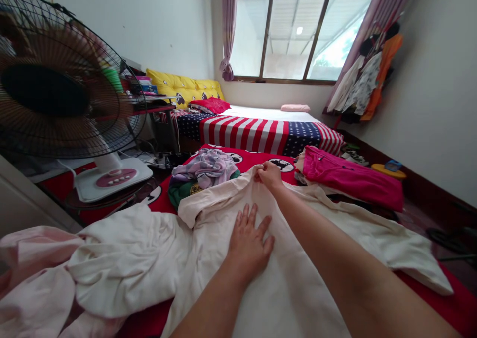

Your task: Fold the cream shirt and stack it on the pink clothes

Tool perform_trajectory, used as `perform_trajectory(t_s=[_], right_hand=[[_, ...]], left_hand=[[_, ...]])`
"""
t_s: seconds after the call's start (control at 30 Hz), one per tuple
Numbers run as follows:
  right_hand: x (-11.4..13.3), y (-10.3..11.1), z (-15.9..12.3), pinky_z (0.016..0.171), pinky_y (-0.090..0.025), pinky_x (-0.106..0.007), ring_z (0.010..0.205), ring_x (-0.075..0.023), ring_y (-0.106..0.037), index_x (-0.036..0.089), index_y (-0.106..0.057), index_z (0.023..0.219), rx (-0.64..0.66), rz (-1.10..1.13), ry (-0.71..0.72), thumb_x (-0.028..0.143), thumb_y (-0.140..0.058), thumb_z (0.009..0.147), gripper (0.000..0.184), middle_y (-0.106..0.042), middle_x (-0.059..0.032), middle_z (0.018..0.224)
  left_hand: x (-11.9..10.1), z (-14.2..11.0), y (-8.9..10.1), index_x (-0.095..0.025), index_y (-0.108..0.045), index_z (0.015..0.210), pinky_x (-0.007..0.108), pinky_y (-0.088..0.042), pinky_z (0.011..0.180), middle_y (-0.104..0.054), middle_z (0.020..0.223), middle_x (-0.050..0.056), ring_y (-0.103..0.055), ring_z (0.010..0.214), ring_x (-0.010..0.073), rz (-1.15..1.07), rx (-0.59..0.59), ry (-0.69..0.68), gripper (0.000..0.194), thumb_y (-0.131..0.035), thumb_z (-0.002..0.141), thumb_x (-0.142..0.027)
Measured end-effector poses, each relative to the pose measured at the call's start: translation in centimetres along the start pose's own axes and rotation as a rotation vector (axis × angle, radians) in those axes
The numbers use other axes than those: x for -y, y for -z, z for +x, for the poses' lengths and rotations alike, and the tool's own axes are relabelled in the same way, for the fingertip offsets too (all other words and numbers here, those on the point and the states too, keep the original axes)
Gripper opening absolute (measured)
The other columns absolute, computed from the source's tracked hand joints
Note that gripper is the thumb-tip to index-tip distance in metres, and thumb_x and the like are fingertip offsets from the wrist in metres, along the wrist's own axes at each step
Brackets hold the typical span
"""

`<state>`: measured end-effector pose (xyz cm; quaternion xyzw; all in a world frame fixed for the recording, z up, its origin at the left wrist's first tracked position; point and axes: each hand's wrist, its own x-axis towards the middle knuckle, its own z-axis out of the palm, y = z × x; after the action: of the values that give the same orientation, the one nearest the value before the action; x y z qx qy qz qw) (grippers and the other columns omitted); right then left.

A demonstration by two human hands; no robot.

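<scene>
A cream-white long-sleeved garment (298,288) lies spread in front of me over a red patterned cover (257,160). My left hand (249,241) rests flat on its middle, fingers spread. Farther up, my right hand (269,175) pinches the garment's fabric near its collar end and lifts a small fold. One sleeve (376,233) stretches out to the right. On the left the cloth is bunched in loose folds, beside pale pink fabric (40,248). The tips of my right fingers are partly hidden in the cloth.
Crumpled lilac-and-grey cloth (204,168) sits atop green cloth just beyond the garment. Folded magenta clothing (350,176) lies at the right. A standing fan (55,89) is close on the left. Behind is a bed with a stars-and-stripes cover (246,133); clothes hang at the right wall.
</scene>
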<state>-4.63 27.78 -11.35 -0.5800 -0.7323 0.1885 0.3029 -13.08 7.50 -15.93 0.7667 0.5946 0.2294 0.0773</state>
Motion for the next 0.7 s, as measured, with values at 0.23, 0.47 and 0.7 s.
perform_trajectory(t_s=[0.23, 0.47, 0.7], right_hand=[[-0.6, -0.6, -5.6, 0.095, -0.047, -0.031, 0.116, -0.0188, -0.059, 0.016, -0.049, 0.128, -0.057, 0.098, 0.188, 0.02, -0.055, 0.084, 0.044, -0.061, -0.0122, 0.128], [-2.8, 2.9, -12.8, 0.1, -0.042, -0.038, 0.115, -0.0259, -0.058, 0.017, -0.057, 0.119, -0.026, -0.213, 0.324, 0.034, -0.052, 0.089, 0.035, -0.062, -0.0126, 0.124], [-6.8, 7.6, -8.0, 0.08, -0.047, -0.034, 0.092, -0.0273, -0.067, 0.013, -0.057, 0.123, -0.129, -0.46, -0.081, 0.023, -0.049, 0.087, 0.038, -0.072, -0.0133, 0.094]], left_hand=[[0.0, 0.1, 0.1, -0.031, -0.042, 0.143, 0.055, -0.007, 0.117, -0.022, 0.158, 0.006, -0.006, 0.147, 0.0314, 0.034, -0.018, 0.0, 0.059, -0.048, 0.088, -0.049], [-0.1, 0.0, -0.2, -0.027, -0.042, 0.144, 0.053, -0.006, 0.118, -0.024, 0.157, 0.008, -0.01, 0.146, 0.0315, 0.05, -0.016, 0.012, 0.06, -0.046, 0.088, -0.049], [-0.2, 0.0, -0.1, -0.03, -0.044, 0.143, 0.051, -0.007, 0.118, -0.024, 0.157, 0.008, -0.01, 0.146, 0.0307, 0.073, -0.006, 0.026, 0.057, -0.046, 0.089, -0.05]])
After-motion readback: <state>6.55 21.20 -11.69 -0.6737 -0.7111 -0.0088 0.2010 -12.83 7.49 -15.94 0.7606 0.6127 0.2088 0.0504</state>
